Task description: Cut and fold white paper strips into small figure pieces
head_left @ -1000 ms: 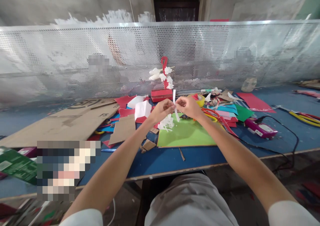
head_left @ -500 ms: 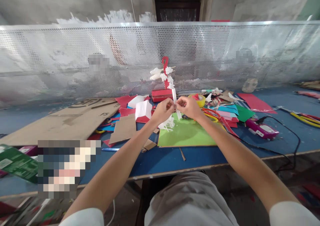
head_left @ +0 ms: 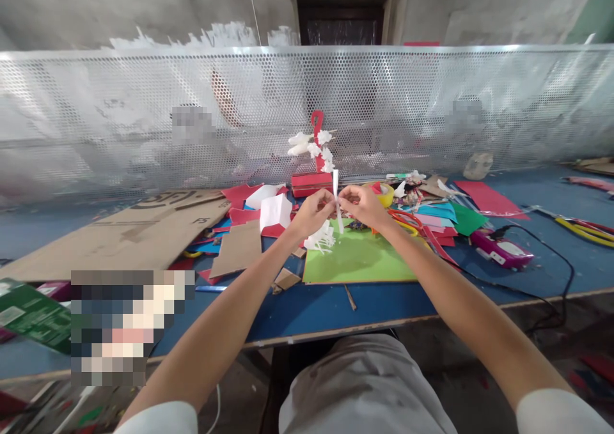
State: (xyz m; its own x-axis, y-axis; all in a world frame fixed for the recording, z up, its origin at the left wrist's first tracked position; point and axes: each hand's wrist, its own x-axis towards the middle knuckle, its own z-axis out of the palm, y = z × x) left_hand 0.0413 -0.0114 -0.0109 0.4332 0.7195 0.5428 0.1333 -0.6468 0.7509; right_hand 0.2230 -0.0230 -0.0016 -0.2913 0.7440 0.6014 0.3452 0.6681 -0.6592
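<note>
Between my two hands stands a narrow white paper strip point(head_left: 336, 181), close to upright, above the light green sheet point(head_left: 367, 258). The fingers of my left hand point(head_left: 316, 209) pinch its middle from the left. My right hand point(head_left: 359, 204) pinches it from the right at about the same height. Just below my left hand, a bunch of thin white paper cuttings point(head_left: 320, 239) lies on the green sheet's corner. Beyond the strip rises a red hooked stand point(head_left: 317, 122) with white paper flowers point(head_left: 314, 149) on it, on a red base point(head_left: 309, 185).
Cardboard point(head_left: 144, 236) covers the left of the blue table point(head_left: 297, 312). A yellow tape roll point(head_left: 385, 195), coloured paper scraps and a purple device point(head_left: 501, 248) with a black cord lie to the right, near yellow-handled pliers point(head_left: 582, 229). A perforated metal screen point(head_left: 268, 108) runs behind.
The white strip has turned from a slant to nearly upright and shows a narrower face. Both hands stay in about the same place, still pinching it.
</note>
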